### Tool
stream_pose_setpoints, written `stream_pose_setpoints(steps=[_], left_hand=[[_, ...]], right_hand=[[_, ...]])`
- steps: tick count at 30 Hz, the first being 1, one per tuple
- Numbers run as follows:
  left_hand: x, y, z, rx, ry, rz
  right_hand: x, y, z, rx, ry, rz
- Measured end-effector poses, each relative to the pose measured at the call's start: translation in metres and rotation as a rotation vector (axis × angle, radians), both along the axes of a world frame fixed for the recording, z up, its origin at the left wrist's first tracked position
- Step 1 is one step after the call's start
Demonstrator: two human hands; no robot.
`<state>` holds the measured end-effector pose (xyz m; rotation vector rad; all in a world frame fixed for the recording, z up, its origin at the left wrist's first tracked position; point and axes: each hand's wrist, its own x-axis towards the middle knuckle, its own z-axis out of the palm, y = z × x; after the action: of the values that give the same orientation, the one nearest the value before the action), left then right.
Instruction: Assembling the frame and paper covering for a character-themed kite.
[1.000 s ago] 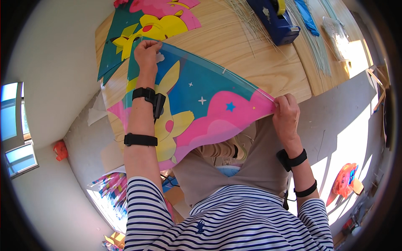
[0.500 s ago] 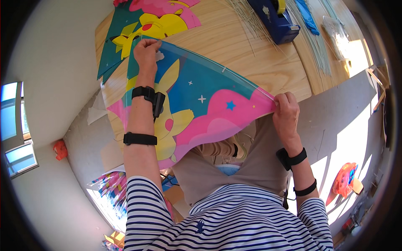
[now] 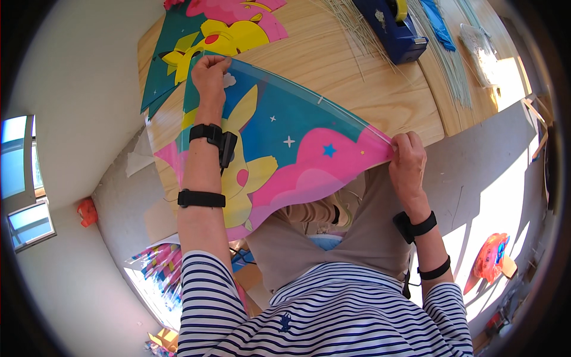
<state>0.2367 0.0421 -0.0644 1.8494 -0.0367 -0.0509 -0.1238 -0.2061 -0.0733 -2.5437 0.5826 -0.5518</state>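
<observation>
A thin triangular kite (image 3: pixel 279 160) in teal, pink and yellow spreads across the table edge and over my lap. Its print shows clouds, stars and a yellow long-eared cartoon figure. My left hand (image 3: pixel 209 71) is closed on the kite's far corner, with thumb and fingers pinched together. At the right-hand corner, my right hand (image 3: pixel 408 157) pinches the kite's tip. Between the two hands runs the kite's straight edge, with a thin pale rod (image 3: pixel 339 109) along it and a small white tab near its middle. My left forearm covers part of the figure.
More printed kite sheets (image 3: pixel 220 35) lie at the table's far left. A blue tape dispenser (image 3: pixel 395 35) and bundles of thin rods (image 3: pixel 455 77) rest at the far right, near a clear plastic bag (image 3: pixel 480 53). Colourful film pieces (image 3: pixel 160 268) are low on the left.
Both hands keep their grip on the kite's corners. The whole view has shifted very slightly; nothing else has visibly moved.
</observation>
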Motion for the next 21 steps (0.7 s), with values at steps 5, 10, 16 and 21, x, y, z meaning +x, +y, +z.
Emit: stream_pose_setpoints(steps=[5,10,16,21], left_hand=[[0.000,-0.003,0.004,-0.054,-0.026,0.006],[0.000,-0.011,0.017,-0.145,0.084,0.015],[0.005,-0.012,0.019,-0.266,0.218,-0.036],[0.006,-0.020,0.024,-0.246,0.257,-0.091]], right_hand=[[0.000,0.000,0.000,0.003,0.008,0.001],[-0.001,-0.001,0.000,0.009,0.014,-0.008],[0.000,0.000,0.001,0.012,0.002,-0.001],[0.000,0.000,0.001,0.008,-0.001,-0.002]])
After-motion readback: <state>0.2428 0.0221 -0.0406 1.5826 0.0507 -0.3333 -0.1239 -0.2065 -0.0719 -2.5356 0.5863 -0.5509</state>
